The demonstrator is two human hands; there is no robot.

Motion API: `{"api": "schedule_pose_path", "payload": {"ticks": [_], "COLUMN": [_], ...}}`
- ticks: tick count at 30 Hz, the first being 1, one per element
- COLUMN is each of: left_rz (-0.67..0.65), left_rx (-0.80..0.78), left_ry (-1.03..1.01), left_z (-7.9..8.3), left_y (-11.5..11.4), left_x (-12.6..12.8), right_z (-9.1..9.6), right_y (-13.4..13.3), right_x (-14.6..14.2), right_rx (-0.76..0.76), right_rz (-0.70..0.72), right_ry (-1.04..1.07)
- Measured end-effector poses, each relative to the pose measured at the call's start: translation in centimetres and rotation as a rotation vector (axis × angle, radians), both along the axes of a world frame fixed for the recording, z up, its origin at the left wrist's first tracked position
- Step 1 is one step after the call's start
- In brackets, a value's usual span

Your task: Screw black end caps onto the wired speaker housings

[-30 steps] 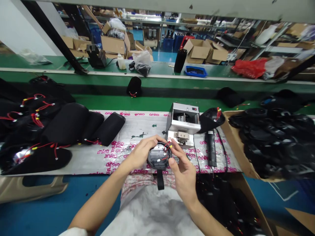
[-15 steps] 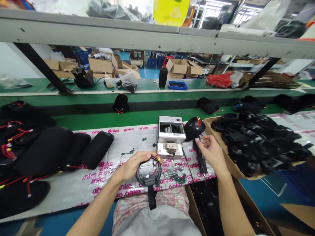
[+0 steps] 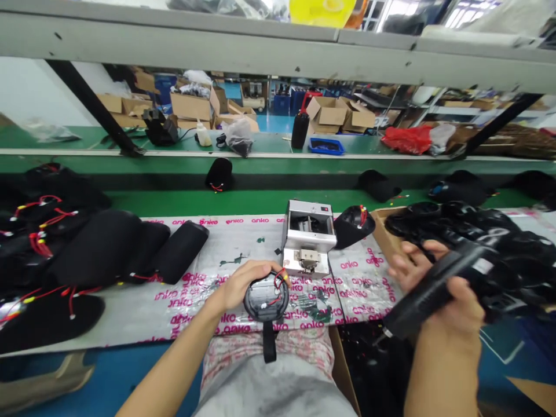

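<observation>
My left hand (image 3: 238, 284) grips a round black cap (image 3: 266, 299) with red wires and a black strap hanging from it, held over the front edge of the bench. My right hand (image 3: 447, 292) is closed round a black electric screwdriver (image 3: 434, 289), lifted off the bench with its tip pointing down and left. A small silver machine (image 3: 308, 237) stands just behind the cap. A black half shell with red wires (image 3: 353, 226) lies to the right of the machine.
Black fabric-covered speaker bodies (image 3: 104, 249) with red wires lie piled on the left. A cardboard box (image 3: 383, 234) full of black round parts (image 3: 478, 237) sits at the right. A green conveyor (image 3: 243, 200) runs behind the printed plastic sheet (image 3: 243, 243). An open box stands below the bench at my right knee.
My right hand left the cap, reached to the screwdriver lying on the bench and has picked it up. The left hand kept hold of the cap.
</observation>
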State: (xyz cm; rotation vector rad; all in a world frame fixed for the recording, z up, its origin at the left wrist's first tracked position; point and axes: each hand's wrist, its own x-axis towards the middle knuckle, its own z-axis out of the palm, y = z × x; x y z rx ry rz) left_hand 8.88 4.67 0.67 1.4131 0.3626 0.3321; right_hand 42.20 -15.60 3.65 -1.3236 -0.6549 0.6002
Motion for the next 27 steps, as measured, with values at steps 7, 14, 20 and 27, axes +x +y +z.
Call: {"api": "schedule_pose_path", "payload": {"ticks": [7, 14, 20, 27], "left_rz": [0.018, 0.019, 0.004, 0.049], "left_rx": [-0.025, -0.040, 0.009, 0.014], "left_ry": [0.001, -0.038, -0.026, -0.069], "left_z": [0.0, 0.1, 0.0, -0.7], "left_y": [0.0, -0.1, 0.0, -0.1], "left_x": [0.1, 0.3, 0.2, 0.3], "right_z": [5.6, 4.6, 1.2, 5.1], "right_y": [4.3, 10.8, 12.8, 10.3], "right_x": [-7.9, -10.3, -11.0, -7.5], "right_rx": [0.292, 0.670, 0.545, 0.431], "right_rz": [0.512, 0.385, 0.466, 0.668], "right_ry": [0.075, -0.246, -0.139, 0.004]}}
